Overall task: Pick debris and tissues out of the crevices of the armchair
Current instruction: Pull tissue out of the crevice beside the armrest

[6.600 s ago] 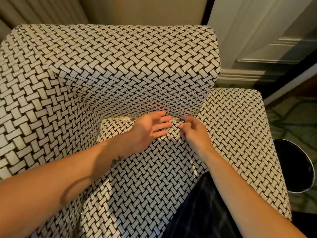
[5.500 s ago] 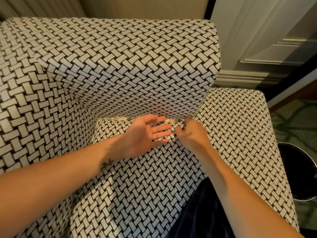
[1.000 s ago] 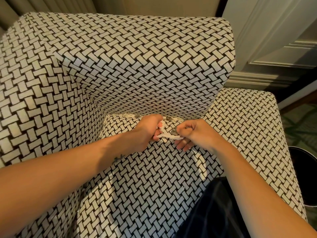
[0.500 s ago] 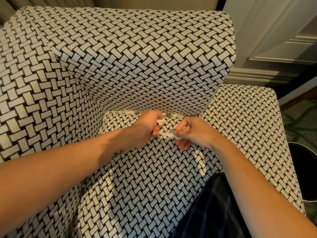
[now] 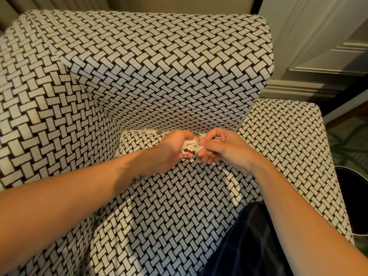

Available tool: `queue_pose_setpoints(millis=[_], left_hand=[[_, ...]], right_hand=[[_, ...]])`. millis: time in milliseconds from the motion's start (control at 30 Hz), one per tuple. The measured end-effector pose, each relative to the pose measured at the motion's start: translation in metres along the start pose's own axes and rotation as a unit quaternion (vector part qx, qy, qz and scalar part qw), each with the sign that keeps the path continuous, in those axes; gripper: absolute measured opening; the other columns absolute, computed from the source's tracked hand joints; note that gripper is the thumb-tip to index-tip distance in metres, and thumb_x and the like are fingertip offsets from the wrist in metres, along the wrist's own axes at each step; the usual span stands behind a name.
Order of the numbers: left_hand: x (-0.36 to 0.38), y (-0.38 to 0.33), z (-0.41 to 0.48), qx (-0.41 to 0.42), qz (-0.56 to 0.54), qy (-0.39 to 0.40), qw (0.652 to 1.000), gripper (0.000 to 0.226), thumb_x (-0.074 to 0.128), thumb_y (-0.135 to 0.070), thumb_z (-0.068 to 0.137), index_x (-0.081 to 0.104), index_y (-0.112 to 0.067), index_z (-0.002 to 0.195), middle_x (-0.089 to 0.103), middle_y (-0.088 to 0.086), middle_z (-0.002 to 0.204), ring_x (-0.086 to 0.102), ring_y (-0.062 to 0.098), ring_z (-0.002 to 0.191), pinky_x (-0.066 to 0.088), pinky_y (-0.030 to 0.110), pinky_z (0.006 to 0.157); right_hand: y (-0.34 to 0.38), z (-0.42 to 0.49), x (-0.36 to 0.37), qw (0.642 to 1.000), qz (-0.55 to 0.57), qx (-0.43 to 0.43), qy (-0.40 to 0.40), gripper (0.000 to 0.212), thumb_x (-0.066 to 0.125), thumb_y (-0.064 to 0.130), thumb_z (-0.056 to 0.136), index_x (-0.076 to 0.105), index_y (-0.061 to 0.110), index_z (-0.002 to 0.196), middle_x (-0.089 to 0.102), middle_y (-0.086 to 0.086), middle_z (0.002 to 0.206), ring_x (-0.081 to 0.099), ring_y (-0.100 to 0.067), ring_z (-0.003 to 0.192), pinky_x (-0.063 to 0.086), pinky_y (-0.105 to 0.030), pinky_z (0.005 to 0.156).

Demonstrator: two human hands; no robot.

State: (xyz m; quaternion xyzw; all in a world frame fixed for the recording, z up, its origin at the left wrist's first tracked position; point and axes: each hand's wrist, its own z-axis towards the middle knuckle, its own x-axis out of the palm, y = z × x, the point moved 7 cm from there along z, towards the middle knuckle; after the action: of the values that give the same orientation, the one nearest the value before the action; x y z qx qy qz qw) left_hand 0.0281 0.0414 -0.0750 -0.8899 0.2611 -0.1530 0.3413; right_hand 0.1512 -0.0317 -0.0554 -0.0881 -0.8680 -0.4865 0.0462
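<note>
The armchair (image 5: 159, 62) is covered in a black-and-white woven pattern. Above the back of its seat, my left hand (image 5: 173, 150) and my right hand (image 5: 225, 148) meet. Between them is a crumpled white tissue (image 5: 190, 146) with brownish bits in it. My left hand cups and grips the wad; my right thumb and fingers pinch its right edge. More pale debris (image 5: 149, 131) lies in the crevice where seat meets backrest, left of my hands. The part of the crevice behind my hands is hidden.
A dark round bin (image 5: 354, 200) stands on the floor to the right of the right armrest (image 5: 288, 140). White panelled woodwork (image 5: 318, 46) rises behind the chair. A dark checked garment (image 5: 249, 246) covers the seat's front right.
Several seconds ago both hands were at the crevice with nothing visible in them. Since then they have drawn a tissue between them, and it is now bunched into a wad in my left hand.
</note>
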Motion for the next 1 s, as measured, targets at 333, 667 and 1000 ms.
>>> queue_pose_setpoints(millis=[333,667,1000], left_hand=[[0.016,-0.004,-0.005,0.015,0.031,0.111,0.993,0.028,0.042,-0.016,0.104,0.062,-0.003,0.089,0.059,0.008,0.075,0.056,0.017,0.07,0.045,0.026,0.068],[-0.003,-0.006,0.0,0.03,0.038,-0.009,0.999,0.019,0.05,-0.009,0.105,0.063,-0.001,0.116,0.065,0.008,0.097,0.059,0.013,0.083,0.052,0.027,0.081],[-0.019,-0.014,-0.007,0.03,0.029,-0.121,0.992,0.022,0.054,-0.011,0.105,0.07,-0.022,0.114,0.065,0.004,0.116,0.065,0.018,0.107,0.055,0.025,0.085]], right_hand=[[0.004,0.012,0.0,0.996,-0.042,-0.061,-0.058,0.025,0.068,0.009,0.094,0.057,-0.005,0.111,0.075,-0.024,0.092,0.073,-0.028,0.077,0.058,-0.027,0.065],[0.006,0.008,-0.006,0.996,0.049,-0.056,-0.054,0.018,0.065,0.007,0.095,0.061,-0.003,0.11,0.076,-0.018,0.101,0.074,-0.029,0.098,0.058,-0.035,0.093],[-0.009,0.007,-0.026,0.991,-0.021,0.005,-0.136,0.02,0.053,0.006,0.102,0.062,0.006,0.12,0.077,-0.015,0.094,0.063,-0.016,0.064,0.048,-0.022,0.048]])
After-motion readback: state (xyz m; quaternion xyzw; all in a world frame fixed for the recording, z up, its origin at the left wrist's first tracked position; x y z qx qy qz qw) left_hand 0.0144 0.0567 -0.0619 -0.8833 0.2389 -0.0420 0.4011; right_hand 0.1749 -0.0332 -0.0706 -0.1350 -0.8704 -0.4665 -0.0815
